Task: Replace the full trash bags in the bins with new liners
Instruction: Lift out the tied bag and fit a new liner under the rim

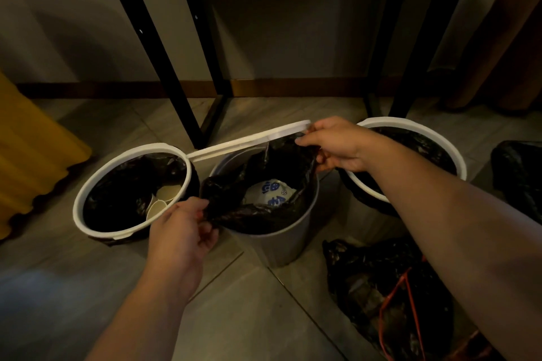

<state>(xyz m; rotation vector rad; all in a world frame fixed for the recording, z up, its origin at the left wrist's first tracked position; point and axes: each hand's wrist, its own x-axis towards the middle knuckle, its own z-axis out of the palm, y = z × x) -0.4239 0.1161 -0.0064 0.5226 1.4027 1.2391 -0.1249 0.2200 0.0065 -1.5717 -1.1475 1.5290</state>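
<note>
Three round bins stand in a row on the tiled floor. The middle grey bin (281,246) has a black trash bag (249,214) inside with white printed packaging (271,193) in it. My left hand (183,228) pinches the bag's near left edge. My right hand (334,145) holds the bag's far right edge together with the bin's white rim ring (249,140), which is lifted off and tilted. The left bin (88,219) keeps its white ring and black liner, with paper cups (164,199) inside. The right bin (410,123) is also lined in black.
A black-legged table (164,67) stands against the wall right behind the bins. A filled black bag with red drawstrings (393,296) lies on the floor at the right, another black bag (519,172) farther right. Something yellow (32,155) sits at the left.
</note>
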